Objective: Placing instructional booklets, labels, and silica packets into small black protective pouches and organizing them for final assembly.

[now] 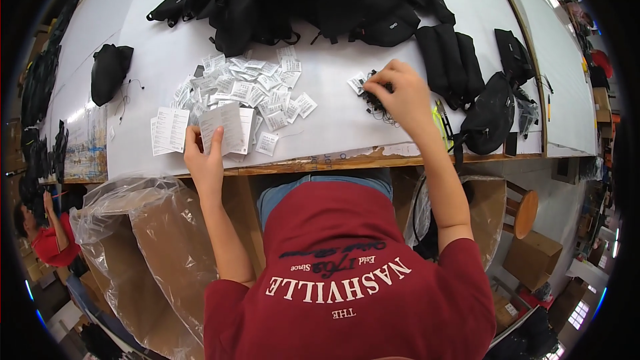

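Note:
At the table's near edge, my left hand (205, 157) grips a pale printed card (225, 125), thumb in front. More printed cards (170, 131) lie beside and behind it. Just beyond is a heap of small white printed labels (250, 87). Further right, my right hand (403, 93) is closed in a pinch over a small pile of thin black strings (381, 110); its fingertips hide what they hold. One white label (357, 83) lies at the left of those fingertips.
Black bags (313, 0) are heaped at the table's back, with more black bags (490, 113) to the right and a single black pouch (111, 73) at left. A plastic-lined carton (153, 240) stands below the table. A person in red (55, 243) is at far left.

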A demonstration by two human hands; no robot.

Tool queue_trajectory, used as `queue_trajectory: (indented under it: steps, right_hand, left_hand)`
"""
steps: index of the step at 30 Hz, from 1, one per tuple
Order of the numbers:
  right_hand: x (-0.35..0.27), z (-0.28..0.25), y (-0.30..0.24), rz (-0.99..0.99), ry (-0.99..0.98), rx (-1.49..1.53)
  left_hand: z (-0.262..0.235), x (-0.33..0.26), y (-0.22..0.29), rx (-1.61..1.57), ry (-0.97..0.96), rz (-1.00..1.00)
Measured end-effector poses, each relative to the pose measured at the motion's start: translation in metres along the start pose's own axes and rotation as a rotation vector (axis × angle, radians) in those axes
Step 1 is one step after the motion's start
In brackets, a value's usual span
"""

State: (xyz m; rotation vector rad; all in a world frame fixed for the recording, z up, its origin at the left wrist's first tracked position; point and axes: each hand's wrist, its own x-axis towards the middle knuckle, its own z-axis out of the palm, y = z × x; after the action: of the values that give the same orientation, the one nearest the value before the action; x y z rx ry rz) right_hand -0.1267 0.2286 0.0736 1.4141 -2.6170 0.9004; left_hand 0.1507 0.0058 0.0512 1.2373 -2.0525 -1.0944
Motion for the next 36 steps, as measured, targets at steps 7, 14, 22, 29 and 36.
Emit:
queue_trajectory:
  steps: [7,14,22,29,36]
  right_hand:
    - [0.023,-0.039,-0.025,-0.004,0.228,0.082]
    - [0.023,-0.032,-0.04,0.029,0.156,0.645]
    - [0.032,-0.038,-0.047,-0.062,-0.102,0.322]
    - [0.021,-0.05,-0.064,-0.112,0.025,0.749]
    - [-0.005,-0.001,-0.018,0.276,-0.579,0.663]
  left_hand:
    - [-0.002,-0.006,0.019,-0.496,0.022,-0.04]
    - [0.007,-0.015,0.025,-0.885,-0.061,-0.13]
    - [0.015,-0.018,0.023,-0.942,-0.343,-0.154]
    - [0.022,-0.024,0.035,-0.763,-0.345,-0.176]
    - [0.027,-0.024,0.04,-0.87,-0.363,-0.133]
